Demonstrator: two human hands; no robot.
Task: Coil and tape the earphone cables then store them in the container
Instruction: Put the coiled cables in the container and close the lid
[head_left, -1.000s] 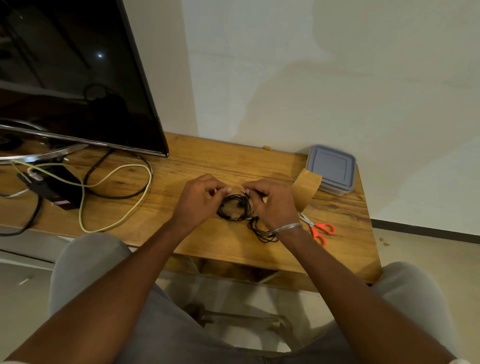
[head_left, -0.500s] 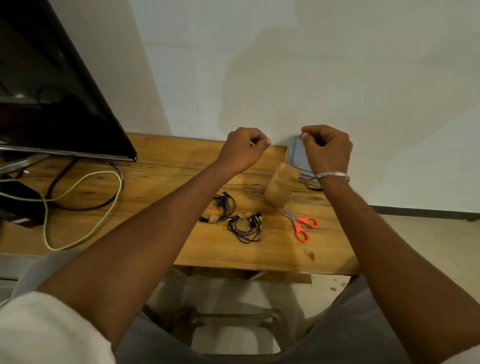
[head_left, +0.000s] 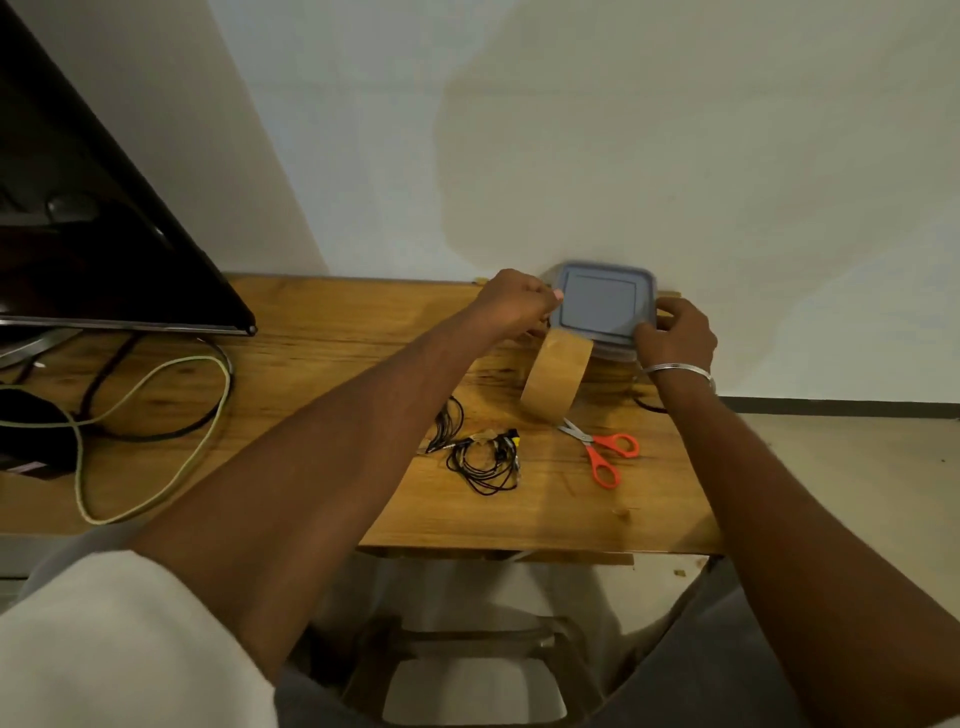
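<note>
A square container with a grey-blue lid (head_left: 600, 305) stands at the table's far right, by the wall. My left hand (head_left: 511, 305) grips its left edge and my right hand (head_left: 675, 335) grips its right front corner. The lid is on. Two black coiled earphone cables lie on the wood: one coil (head_left: 485, 457) with a strip of tape on it, the other (head_left: 448, 426) partly hidden behind my left forearm. A brown tape roll (head_left: 556, 382) stands on edge just in front of the container.
Orange-handled scissors (head_left: 602, 452) lie right of the cables. A dark TV screen (head_left: 93, 234) fills the left, with a yellow-green cable (head_left: 156, 415) and black wires looped below it. The wooden table's (head_left: 322, 322) front edge is near my knees.
Both hands left the coiled cables on the table, rose toward the wall, and now hold the container's sides. The view has shifted right and closer.
</note>
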